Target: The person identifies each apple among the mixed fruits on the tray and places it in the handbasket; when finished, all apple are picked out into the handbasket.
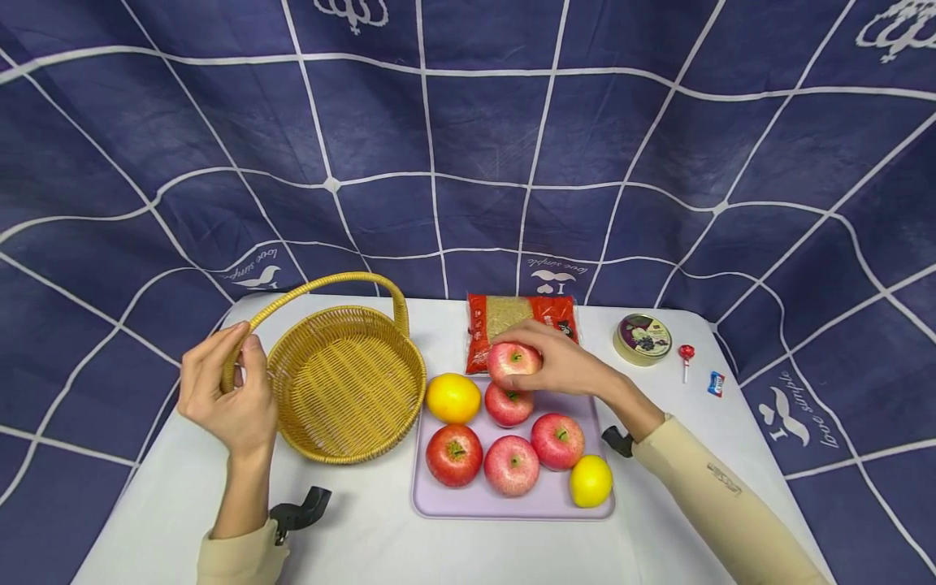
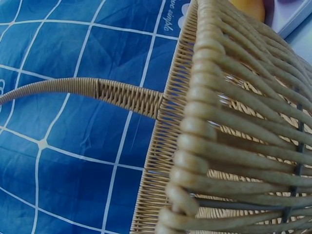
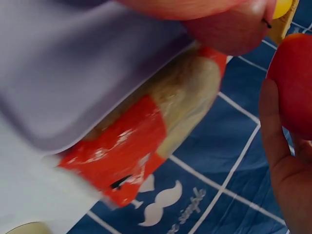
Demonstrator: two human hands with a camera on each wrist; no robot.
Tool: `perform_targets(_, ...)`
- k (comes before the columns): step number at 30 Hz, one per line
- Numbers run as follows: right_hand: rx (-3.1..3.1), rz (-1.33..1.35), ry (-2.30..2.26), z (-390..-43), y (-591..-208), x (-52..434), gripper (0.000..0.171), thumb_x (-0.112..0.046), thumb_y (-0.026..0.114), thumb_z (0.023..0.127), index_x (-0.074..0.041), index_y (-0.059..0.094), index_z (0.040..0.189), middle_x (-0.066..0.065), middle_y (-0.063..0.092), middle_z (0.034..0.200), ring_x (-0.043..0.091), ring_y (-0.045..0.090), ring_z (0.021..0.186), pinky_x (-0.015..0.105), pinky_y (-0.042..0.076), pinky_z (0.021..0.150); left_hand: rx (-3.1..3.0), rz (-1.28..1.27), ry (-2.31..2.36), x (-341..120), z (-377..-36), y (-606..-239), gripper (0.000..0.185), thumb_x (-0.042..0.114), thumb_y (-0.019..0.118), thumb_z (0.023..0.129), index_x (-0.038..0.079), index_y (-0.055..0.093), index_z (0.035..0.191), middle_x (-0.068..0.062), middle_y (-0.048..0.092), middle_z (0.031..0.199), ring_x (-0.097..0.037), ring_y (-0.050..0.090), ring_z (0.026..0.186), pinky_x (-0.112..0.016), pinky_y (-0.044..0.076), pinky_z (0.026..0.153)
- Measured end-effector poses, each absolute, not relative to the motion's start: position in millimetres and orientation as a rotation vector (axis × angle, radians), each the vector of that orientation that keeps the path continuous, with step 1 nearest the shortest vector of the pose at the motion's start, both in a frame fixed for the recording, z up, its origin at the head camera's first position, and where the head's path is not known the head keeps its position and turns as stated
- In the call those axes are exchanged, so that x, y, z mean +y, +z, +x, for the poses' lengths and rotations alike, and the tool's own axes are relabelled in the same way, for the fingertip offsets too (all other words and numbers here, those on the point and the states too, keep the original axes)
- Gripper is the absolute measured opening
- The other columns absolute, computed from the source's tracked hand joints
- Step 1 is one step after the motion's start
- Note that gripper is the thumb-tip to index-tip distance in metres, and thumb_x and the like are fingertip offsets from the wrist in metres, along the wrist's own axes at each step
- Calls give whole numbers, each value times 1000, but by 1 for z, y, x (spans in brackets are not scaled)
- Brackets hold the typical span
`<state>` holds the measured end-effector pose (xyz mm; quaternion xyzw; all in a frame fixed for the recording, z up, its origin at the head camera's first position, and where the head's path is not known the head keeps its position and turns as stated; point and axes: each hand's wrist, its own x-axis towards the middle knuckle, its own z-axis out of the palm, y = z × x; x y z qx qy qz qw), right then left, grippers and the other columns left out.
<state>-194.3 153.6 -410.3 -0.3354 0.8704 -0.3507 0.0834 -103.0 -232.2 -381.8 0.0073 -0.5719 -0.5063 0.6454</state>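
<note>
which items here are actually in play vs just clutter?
In play:
- apple gripped by right hand
- basket, handle held by left hand
- tray with four more apples, an orange and a lemon

Lying about:
- red packet
- round tin
- lollipop
- small wrapped sweet

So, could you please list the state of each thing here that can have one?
Basket: upright, empty.
Left hand: grips the basket's handle.
Right hand: holds an apple.
Tray: holds four apples, two yellow fruits.
Tin: lid on.
Red packet: lies flat.
</note>
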Motion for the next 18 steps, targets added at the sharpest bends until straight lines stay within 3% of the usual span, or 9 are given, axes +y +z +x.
perform_targets(7,2529,-1048,-1056,-193,-402,129,55,-48,82,79,-35,65,130,-17,56,129,8,51,118,42,49,96,-1315,17,-1145,-232,-102,-381,11,-6,71,81,-11,76,90,-23,69,92,-5,57,68,-9,40,61)
perform_targets(12,2480,-1103,-1063,-194,-399,112,53,-51,81,80,-44,62,129,-17,56,128,7,51,117,41,48,98,-1328,19,-1140,-233,-102,-380,11,-6,71,82,-11,76,90,-22,69,92,-6,58,69,-9,41,61)
perform_targets(18,2478,-1185,-1027,-195,-397,91,52,-52,79,81,-44,62,129,-19,57,126,5,52,115,37,47,97,-1330,22,-1137,-233,-101,-380,11,-6,71,82,-11,77,90,-22,69,91,-6,57,69,-9,40,60)
